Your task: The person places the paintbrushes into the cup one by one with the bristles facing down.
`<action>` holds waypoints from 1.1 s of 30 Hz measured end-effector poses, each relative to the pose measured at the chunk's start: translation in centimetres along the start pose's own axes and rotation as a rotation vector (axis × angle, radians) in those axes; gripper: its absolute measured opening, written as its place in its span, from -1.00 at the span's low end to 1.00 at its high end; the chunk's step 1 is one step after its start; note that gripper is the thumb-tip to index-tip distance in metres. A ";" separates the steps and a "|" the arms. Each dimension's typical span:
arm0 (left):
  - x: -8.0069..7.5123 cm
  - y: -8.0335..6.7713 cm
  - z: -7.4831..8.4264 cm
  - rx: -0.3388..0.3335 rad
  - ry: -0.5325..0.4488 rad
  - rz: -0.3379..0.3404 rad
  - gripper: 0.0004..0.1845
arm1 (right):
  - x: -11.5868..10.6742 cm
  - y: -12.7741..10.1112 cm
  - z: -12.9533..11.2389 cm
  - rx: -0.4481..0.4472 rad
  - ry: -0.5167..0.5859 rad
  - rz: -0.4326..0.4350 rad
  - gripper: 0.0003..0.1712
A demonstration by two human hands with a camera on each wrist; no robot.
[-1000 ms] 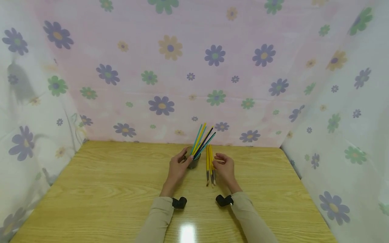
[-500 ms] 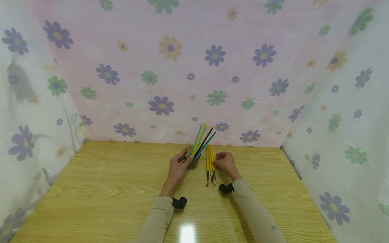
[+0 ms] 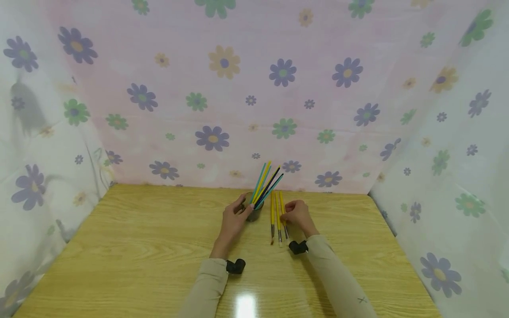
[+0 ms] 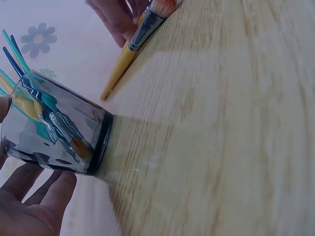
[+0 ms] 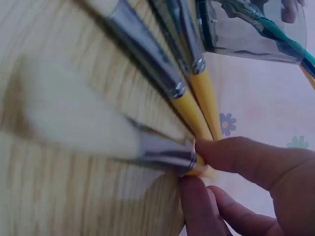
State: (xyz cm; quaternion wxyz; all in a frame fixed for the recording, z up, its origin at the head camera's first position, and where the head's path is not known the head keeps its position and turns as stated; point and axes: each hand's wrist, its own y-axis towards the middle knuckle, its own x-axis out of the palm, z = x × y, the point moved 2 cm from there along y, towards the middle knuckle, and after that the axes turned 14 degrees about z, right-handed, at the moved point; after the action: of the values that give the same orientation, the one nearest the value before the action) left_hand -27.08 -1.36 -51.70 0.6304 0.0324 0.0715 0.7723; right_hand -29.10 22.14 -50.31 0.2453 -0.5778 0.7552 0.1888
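A dark glass cup stands at the back middle of the wooden table, with several teal, yellow and black brushes leaning out of it. My left hand grips the cup from its left side; in the left wrist view its fingers lie against the glass. Three yellow-handled brushes lie on the table just right of the cup. My right hand pinches the rightmost one; in the right wrist view thumb and finger hold its handle just behind the ferrule.
Flowered cloth walls in the table at the back and on both sides. Bare wood stretches to the left, to the right and toward me. A bright glare spot lies near the front edge.
My right hand moved forward, curled its fingers and took hold of the rightmost yellow brush, which now lies a little apart from the other two. My left hand stayed on the cup.
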 end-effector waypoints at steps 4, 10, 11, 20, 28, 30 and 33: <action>0.1 0.1 -0.4 0.014 -0.008 -0.001 -0.37 | 0.1 0.5 0.5 0.015 -0.037 -0.016 -0.50; -0.4 -0.9 2.1 0.013 -0.015 -0.037 -0.39 | 0.0 0.6 0.5 0.023 -0.060 -0.035 -0.49; -0.5 -1.0 2.7 0.010 -0.013 -0.044 -0.39 | -0.1 0.6 0.5 0.027 -0.053 -0.042 -0.49; -0.8 -1.1 3.7 -0.023 -0.028 -0.044 -0.41 | -0.3 1.3 1.4 0.110 0.101 -0.079 -0.58; -0.7 -1.1 3.5 -0.027 -0.018 -0.057 -0.40 | -0.8 1.3 2.1 0.157 0.195 -0.118 -0.54; -0.7 -1.1 3.4 -0.023 -0.017 -0.057 -0.40 | -1.0 1.3 2.2 0.156 0.207 -0.131 -0.53; -0.7 -1.0 3.3 -0.020 -0.019 -0.057 -0.39 | -1.2 1.3 2.4 0.140 0.228 -0.155 -0.51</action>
State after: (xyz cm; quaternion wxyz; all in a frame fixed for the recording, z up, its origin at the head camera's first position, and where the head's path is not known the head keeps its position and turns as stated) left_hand -25.48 -1.60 -48.58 0.6530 0.0312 0.0588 0.7544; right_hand -29.74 24.82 -51.54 0.2113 -0.6336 0.7426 0.0492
